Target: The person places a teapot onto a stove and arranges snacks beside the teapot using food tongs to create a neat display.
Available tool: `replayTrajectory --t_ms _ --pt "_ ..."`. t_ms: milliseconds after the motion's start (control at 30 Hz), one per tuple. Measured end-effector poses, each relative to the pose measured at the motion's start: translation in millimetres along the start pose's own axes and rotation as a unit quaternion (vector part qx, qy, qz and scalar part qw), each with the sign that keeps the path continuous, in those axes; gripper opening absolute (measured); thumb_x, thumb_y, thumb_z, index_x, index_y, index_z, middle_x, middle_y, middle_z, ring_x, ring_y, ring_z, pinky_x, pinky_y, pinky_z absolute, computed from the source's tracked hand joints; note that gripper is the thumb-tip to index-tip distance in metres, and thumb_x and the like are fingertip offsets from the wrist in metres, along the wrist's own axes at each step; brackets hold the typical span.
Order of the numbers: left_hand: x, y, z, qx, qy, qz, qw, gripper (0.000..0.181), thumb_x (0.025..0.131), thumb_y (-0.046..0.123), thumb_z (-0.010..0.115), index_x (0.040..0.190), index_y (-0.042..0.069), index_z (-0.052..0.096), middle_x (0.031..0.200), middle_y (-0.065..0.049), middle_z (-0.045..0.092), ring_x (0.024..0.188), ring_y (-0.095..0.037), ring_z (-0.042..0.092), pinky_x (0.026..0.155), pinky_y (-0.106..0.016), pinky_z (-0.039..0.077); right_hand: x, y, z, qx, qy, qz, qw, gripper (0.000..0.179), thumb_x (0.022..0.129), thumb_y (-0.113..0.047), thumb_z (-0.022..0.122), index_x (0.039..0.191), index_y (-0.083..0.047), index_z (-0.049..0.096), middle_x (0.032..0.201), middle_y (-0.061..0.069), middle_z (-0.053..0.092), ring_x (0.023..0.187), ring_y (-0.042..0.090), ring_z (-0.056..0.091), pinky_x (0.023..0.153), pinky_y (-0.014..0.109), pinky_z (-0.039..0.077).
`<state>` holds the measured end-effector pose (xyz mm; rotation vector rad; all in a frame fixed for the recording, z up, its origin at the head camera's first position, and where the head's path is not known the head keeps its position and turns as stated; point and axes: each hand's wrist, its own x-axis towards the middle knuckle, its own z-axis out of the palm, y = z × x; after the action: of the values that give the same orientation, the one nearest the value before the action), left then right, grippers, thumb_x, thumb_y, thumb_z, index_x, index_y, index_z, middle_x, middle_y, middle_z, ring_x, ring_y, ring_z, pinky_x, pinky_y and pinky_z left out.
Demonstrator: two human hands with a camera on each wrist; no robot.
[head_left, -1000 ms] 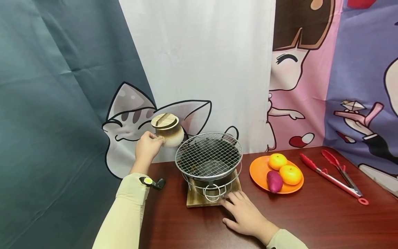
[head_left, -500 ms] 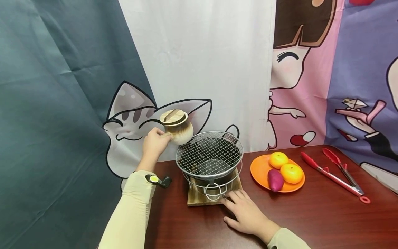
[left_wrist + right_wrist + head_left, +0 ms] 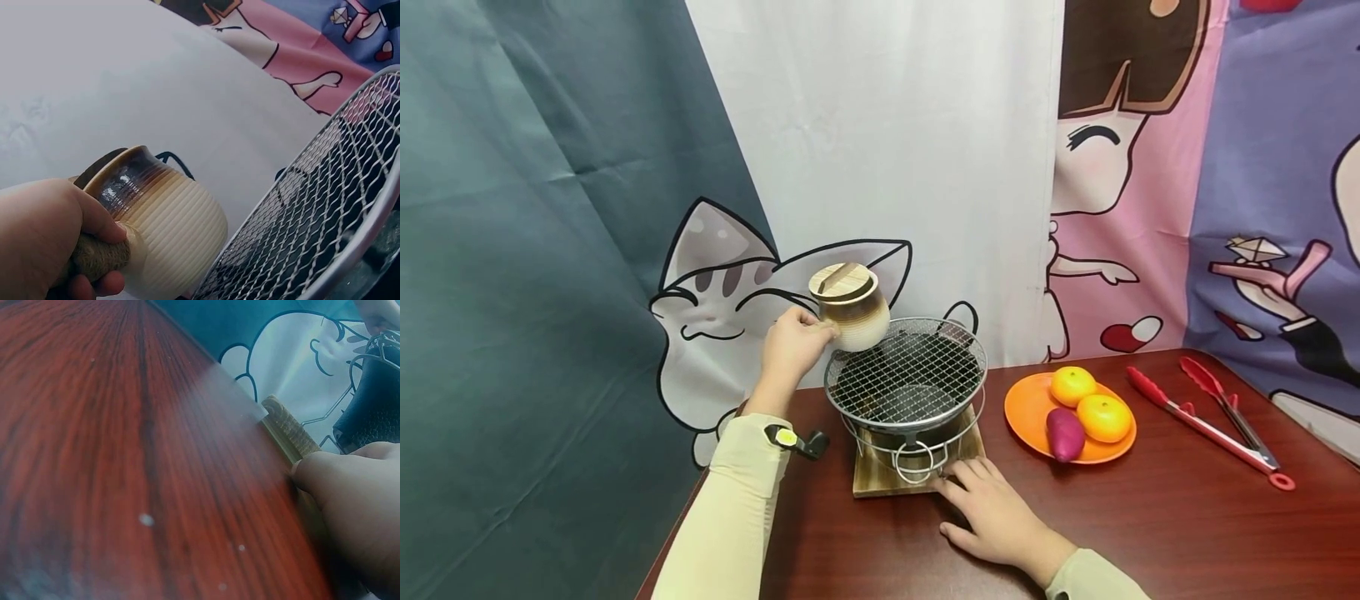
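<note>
My left hand (image 3: 793,346) grips the side handle of a small ribbed ceramic pot (image 3: 861,321), brown at the neck and cream below. In the left wrist view the handle (image 3: 100,257) looks wrapped in twine. A wooden lid (image 3: 842,281) sits in the pot's mouth. The pot is held up by the left rim of a round wire grill mesh (image 3: 917,371), which lies over a dark stove on a wooden board (image 3: 876,479). My right hand (image 3: 1000,517) touches the board's front right edge, fingers relaxed and thumb apart; some fingertips are hidden in the right wrist view.
An orange plate (image 3: 1026,417) right of the stove holds two oranges (image 3: 1101,418) and a purple sweet potato (image 3: 1064,435). Red-tipped tongs (image 3: 1213,429) lie spread farther right on the brown table (image 3: 1150,533). A printed curtain (image 3: 910,150) hangs close behind.
My left hand has carried the pot to the right, from left of the grill to above its left rim. The right hand keeps its place at the board.
</note>
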<state>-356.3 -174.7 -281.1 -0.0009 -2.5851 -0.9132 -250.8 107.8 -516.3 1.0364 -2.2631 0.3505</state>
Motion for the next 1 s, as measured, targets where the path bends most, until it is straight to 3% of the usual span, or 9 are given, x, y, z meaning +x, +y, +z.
replayTrajectory --t_ms 267,600,1000 --pt "-6.6 9.3 6.6 -0.004 -0.007 0.017 0.9998 0.033 0.079 0.042 0.076 0.090 0.014 0.061 0.092 -0.007 0.070 0.087 -0.030 0.064 0.076 -0.045 0.047 -1.2 -0.2 -1.3 0.001 0.000 0.004 1.0000 0.055 0.076 -0.043 0.078 0.122 -0.015 0.069 0.114 0.003 0.057 0.104 0.024 0.054 0.095 0.051 0.042" --pt "-13.6 9.5 15.5 -0.019 -0.026 0.012 0.9994 0.033 0.081 0.040 0.076 0.093 0.013 0.061 0.091 -0.006 0.070 0.081 -0.027 0.062 0.068 -0.040 0.047 -1.0 -1.5 -0.3 0.002 -0.002 0.003 1.0000 0.055 0.075 -0.042 0.078 0.123 -0.016 0.069 0.113 0.002 0.057 0.105 0.024 0.054 0.094 0.051 0.042" --pt "-16.6 7.8 23.0 -0.027 -0.022 0.019 0.9992 0.034 0.079 0.040 0.076 0.092 0.013 0.062 0.093 -0.008 0.069 0.085 -0.029 0.062 0.075 -0.045 0.049 -0.2 -0.8 -1.7 0.000 0.001 0.003 1.0000 0.055 0.075 -0.042 0.078 0.123 -0.016 0.068 0.114 0.002 0.057 0.105 0.024 0.054 0.095 0.051 0.042"
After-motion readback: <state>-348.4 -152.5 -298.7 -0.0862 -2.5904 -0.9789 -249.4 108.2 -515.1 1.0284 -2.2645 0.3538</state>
